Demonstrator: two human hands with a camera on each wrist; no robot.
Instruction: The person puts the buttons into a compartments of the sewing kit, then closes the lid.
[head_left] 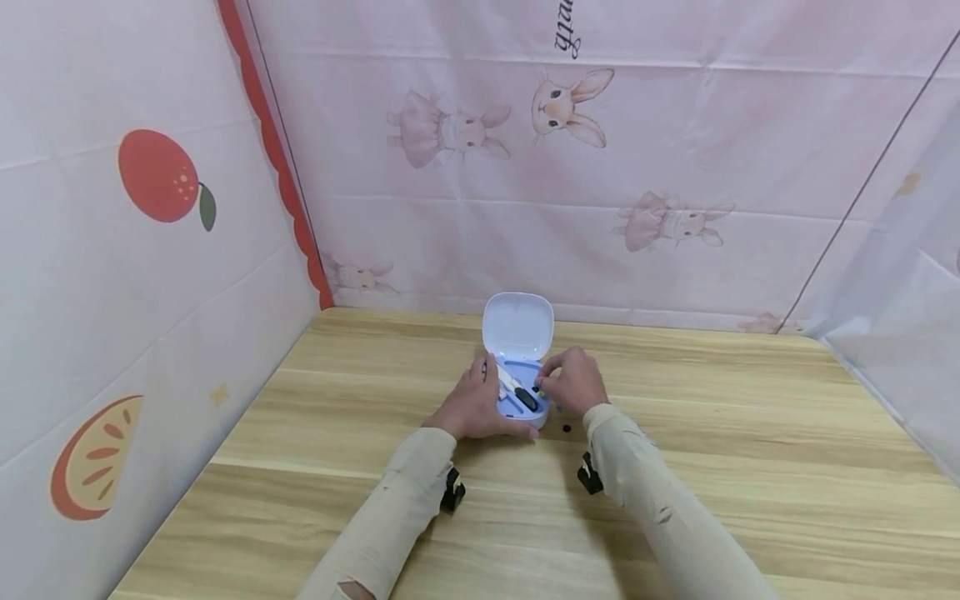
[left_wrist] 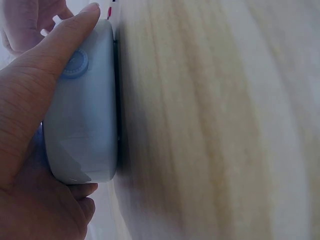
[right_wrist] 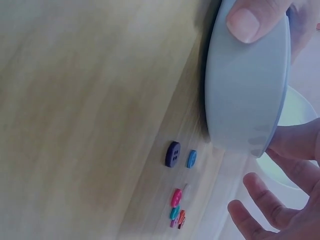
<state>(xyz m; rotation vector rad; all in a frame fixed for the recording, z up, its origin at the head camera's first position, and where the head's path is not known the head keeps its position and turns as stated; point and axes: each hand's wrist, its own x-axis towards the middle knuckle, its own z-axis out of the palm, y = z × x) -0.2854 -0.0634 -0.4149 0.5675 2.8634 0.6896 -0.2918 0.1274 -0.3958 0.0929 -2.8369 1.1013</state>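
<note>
A light blue lidded box [head_left: 534,422] stands on the table with its lid [head_left: 519,325] raised at the back. My left hand [head_left: 480,402] grips the box from the left and front, its thumb along the front wall near a round blue catch [left_wrist: 76,64]. Inside lies a slim tool with a white body and black end [head_left: 527,399]. My right hand [head_left: 573,382] reaches over the right rim, thumb and forefinger dipping inside beside small dark and green pieces; its other fingers spread outside. I cannot tell whether the hidden fingertips pinch anything.
On the table right of the box lie several loose buttons: a dark purple one [right_wrist: 173,154], a blue one [right_wrist: 192,159], a pink one [right_wrist: 176,197] and a teal one [right_wrist: 174,212] among others. A printed cloth wall [head_left: 480,242] rises behind the wooden table [head_left: 735,433].
</note>
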